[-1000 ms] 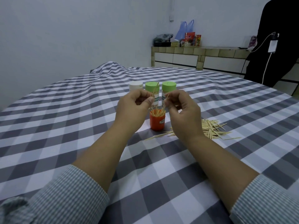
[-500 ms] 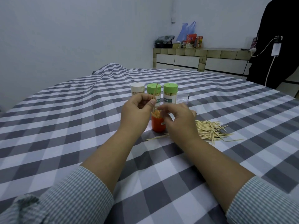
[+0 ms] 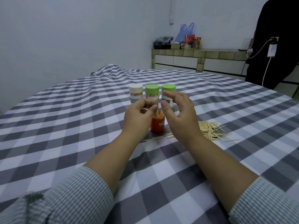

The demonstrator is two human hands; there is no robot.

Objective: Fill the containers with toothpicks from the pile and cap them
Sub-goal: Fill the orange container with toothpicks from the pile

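An uncapped orange container (image 3: 157, 126) stands on the checked tablecloth, packed with upright toothpicks. My left hand (image 3: 139, 116) hovers just left of its mouth and pinches a few toothpicks (image 3: 156, 109) whose tips dip into it. To the container's right is my right hand (image 3: 179, 110), fingers relaxed and apart, holding nothing. The loose toothpick pile (image 3: 208, 130) lies on the cloth to the right. Behind stand three capped containers: one white-capped (image 3: 135, 95) and two green-capped (image 3: 151, 94) (image 3: 168, 91).
A few stray toothpicks (image 3: 155, 138) lie in front of the orange container. The table (image 3: 64, 126) carries a grey and white checked cloth. At the back right are a tiled counter (image 3: 202, 60) with bags and a person in black (image 3: 275, 42).
My right hand has let go and opened, lifting away from the orange container's mouth. My left hand still pinches toothpicks, now lowered into the container.
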